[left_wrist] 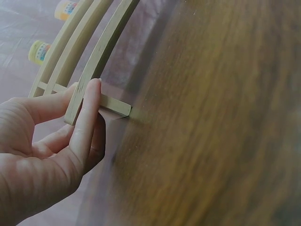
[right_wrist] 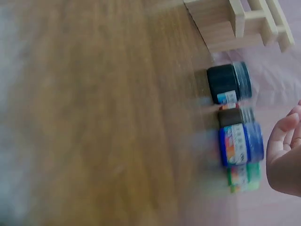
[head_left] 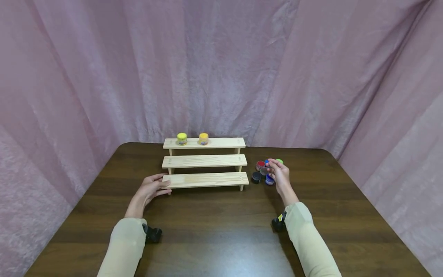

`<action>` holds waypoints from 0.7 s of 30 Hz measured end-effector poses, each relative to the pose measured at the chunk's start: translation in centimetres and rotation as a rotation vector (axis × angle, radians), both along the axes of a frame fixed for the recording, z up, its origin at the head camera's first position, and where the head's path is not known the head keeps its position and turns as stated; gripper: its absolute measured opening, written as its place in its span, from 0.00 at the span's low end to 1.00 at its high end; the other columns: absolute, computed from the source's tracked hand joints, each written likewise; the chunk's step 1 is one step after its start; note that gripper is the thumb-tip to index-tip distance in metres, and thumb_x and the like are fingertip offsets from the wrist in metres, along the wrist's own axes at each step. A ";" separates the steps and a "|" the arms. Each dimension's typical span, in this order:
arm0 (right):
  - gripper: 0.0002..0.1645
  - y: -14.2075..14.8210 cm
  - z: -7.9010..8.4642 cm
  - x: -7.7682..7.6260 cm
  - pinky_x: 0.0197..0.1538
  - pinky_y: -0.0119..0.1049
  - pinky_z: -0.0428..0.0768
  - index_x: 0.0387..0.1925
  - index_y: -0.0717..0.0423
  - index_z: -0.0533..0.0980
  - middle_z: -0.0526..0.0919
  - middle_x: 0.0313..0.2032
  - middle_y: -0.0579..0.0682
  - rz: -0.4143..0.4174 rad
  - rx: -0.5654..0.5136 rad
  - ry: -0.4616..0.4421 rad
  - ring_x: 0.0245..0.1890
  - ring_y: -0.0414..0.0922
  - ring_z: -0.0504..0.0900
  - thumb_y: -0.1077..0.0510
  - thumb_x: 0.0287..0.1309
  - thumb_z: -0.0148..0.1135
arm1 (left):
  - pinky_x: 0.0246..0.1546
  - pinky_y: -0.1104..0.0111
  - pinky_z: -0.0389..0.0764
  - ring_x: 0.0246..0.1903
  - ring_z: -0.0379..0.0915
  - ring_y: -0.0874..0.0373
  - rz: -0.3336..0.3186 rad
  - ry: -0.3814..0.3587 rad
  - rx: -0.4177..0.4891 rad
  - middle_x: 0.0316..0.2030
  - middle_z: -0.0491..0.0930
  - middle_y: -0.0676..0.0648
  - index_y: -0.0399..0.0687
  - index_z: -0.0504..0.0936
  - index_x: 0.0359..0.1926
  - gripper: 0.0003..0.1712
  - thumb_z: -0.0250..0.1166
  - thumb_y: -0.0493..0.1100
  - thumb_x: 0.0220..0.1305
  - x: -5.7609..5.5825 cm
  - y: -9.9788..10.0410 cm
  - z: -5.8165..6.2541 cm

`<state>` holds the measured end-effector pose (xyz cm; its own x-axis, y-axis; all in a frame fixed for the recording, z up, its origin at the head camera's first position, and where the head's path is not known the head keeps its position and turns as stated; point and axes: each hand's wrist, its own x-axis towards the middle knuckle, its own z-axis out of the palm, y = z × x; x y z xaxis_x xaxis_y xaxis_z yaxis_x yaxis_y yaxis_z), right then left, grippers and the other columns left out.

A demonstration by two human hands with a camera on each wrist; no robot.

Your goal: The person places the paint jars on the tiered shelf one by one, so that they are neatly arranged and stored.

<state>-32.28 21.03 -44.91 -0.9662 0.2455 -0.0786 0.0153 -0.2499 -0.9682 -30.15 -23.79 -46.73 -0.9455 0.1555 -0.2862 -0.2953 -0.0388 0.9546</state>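
A three-step wooden display stand (head_left: pixel 204 180) stands at the middle of the table. My left hand (head_left: pixel 149 189) grips the left end of its lowest step, thumb and fingers on either side of the board in the left wrist view. To the right of the stand is a cluster of small paint jars: red (head_left: pixel 260 165), black (head_left: pixel 256 177), brown (head_left: pixel 263 171), dark blue (head_left: pixel 269 180) and others partly covered. Over this cluster hovers my right hand (head_left: pixel 282 179), fingers loosely bent, with no jar visible in its grasp. A green jar (right_wrist: pixel 242 175) shows below the blue one in the right wrist view.
On the top step sit a yellow-green jar (head_left: pixel 182 139) at the left and an orange-yellow jar (head_left: pixel 204 139) beside it. Pink curtains (head_left: pixel 221 69) hang behind the brown wooden table (head_left: pixel 214 227).
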 end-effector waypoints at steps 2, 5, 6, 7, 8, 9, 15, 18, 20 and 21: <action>0.08 0.6 -0.4 0.2 0.27 0.21 0.73 0.35 0.48 0.79 0.82 0.23 0.36 -0.045 0.029 0.006 0.25 0.33 0.76 0.63 0.66 0.56 | 0.46 0.68 0.89 0.36 0.79 0.66 -0.002 0.000 0.004 0.67 0.57 0.28 0.31 0.49 0.75 0.39 0.57 0.31 0.68 0.0 0.0 0.0; 0.08 1.4 -1.1 0.5 0.25 0.20 0.73 0.33 0.48 0.81 0.82 0.21 0.35 -0.137 0.075 0.023 0.25 0.34 0.74 0.63 0.65 0.59 | 0.46 0.68 0.89 0.36 0.79 0.66 -0.006 -0.003 0.001 0.67 0.57 0.28 0.32 0.49 0.75 0.39 0.57 0.31 0.69 0.0 0.0 0.0; 0.08 1.7 -1.4 0.6 0.24 0.20 0.72 0.33 0.49 0.81 0.81 0.21 0.35 -0.166 0.092 0.028 0.25 0.33 0.73 0.64 0.64 0.59 | 0.46 0.68 0.89 0.36 0.79 0.66 -0.008 -0.006 0.000 0.67 0.56 0.28 0.32 0.48 0.75 0.40 0.57 0.32 0.69 0.1 0.0 0.0; 0.07 1.9 -1.7 0.7 0.24 0.20 0.72 0.34 0.51 0.82 0.80 0.21 0.34 -0.187 0.113 0.032 0.25 0.33 0.73 0.64 0.63 0.60 | 0.46 0.68 0.89 0.36 0.79 0.66 -0.010 -0.008 -0.001 0.67 0.56 0.28 0.32 0.48 0.75 0.40 0.57 0.32 0.69 0.1 0.0 0.0; 0.05 2.1 -2.0 0.8 0.24 0.20 0.72 0.36 0.54 0.82 0.80 0.21 0.33 -0.199 0.133 0.035 0.25 0.32 0.72 0.64 0.63 0.60 | 0.46 0.69 0.89 0.36 0.79 0.66 -0.012 -0.009 -0.002 0.67 0.56 0.28 0.32 0.48 0.75 0.40 0.57 0.32 0.69 0.1 0.0 -0.1; 0.06 2.3 -2.3 0.9 0.25 0.20 0.73 0.39 0.57 0.82 0.79 0.22 0.32 -0.201 0.155 0.035 0.25 0.31 0.72 0.64 0.63 0.61 | 0.46 0.69 0.89 0.36 0.79 0.66 -0.010 -0.011 -0.001 0.67 0.56 0.29 0.32 0.48 0.75 0.40 0.57 0.32 0.69 0.1 0.0 -0.1; 0.20 3.0 -3.4 1.5 0.34 0.20 0.80 0.54 0.71 0.74 0.80 0.25 0.26 -0.130 0.251 0.013 0.30 0.25 0.76 0.63 0.64 0.60 | 0.45 0.69 0.89 0.34 0.80 0.66 -0.010 -0.013 0.008 0.66 0.57 0.29 0.32 0.48 0.75 0.40 0.58 0.32 0.69 0.1 0.0 -0.2; 0.23 3.1 -3.6 1.6 0.36 0.18 0.80 0.56 0.74 0.71 0.79 0.24 0.24 -0.090 0.290 0.024 0.30 0.24 0.77 0.63 0.64 0.61 | 0.45 0.69 0.89 0.34 0.80 0.65 -0.010 -0.005 0.012 0.65 0.59 0.29 0.31 0.48 0.75 0.40 0.58 0.32 0.69 0.1 -0.1 -0.2; 0.24 2.9 -3.2 1.9 0.36 0.17 0.80 0.56 0.76 0.70 0.79 0.25 0.25 -0.071 0.313 0.036 0.30 0.24 0.77 0.64 0.64 0.61 | 0.45 0.69 0.89 0.35 0.80 0.65 -0.009 0.003 0.013 0.64 0.60 0.30 0.31 0.48 0.74 0.40 0.58 0.31 0.68 0.1 -0.1 -0.1; 0.24 2.8 -3.3 1.9 0.37 0.17 0.80 0.56 0.76 0.71 0.79 0.25 0.25 -0.066 0.333 0.044 0.30 0.23 0.77 0.64 0.63 0.61 | 0.45 0.69 0.89 0.35 0.80 0.65 -0.008 0.004 0.013 0.64 0.60 0.30 0.31 0.48 0.74 0.40 0.58 0.32 0.68 0.1 -0.1 0.0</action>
<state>-30.39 23.87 -48.24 -0.9482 0.3124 0.0582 -0.0344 0.0815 -0.9961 -30.06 -23.86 -46.72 -0.9453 0.1671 -0.2801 -0.2916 -0.0484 0.9553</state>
